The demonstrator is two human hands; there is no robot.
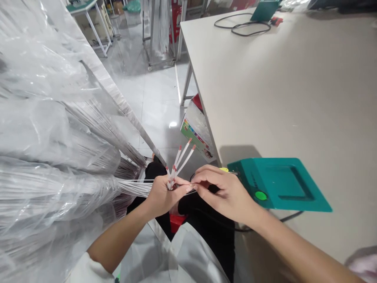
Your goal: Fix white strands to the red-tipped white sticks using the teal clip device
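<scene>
My left hand point(160, 198) is closed around a bundle of thin white wires point(135, 187) that runs in from the left. Several white wire ends point(183, 156) with reddish, copper-like tips fan out above its fist. My right hand point(226, 192) pinches thumb and forefinger together, right against the left thumb and fingertip. What sits in that pinch is too small to make out. Just right of the right hand, a teal device point(294, 184) with a lit green button point(260, 195) lies at the table's edge, partly covered by the hand.
More white wire bundles in clear plastic point(59, 184) fill a rack on my left, with a metal rail point(126, 108) along it. The pale table point(279, 98) is on my right, bearing a black cable point(247, 30) at the back. A printed box point(197, 135) stands below its edge.
</scene>
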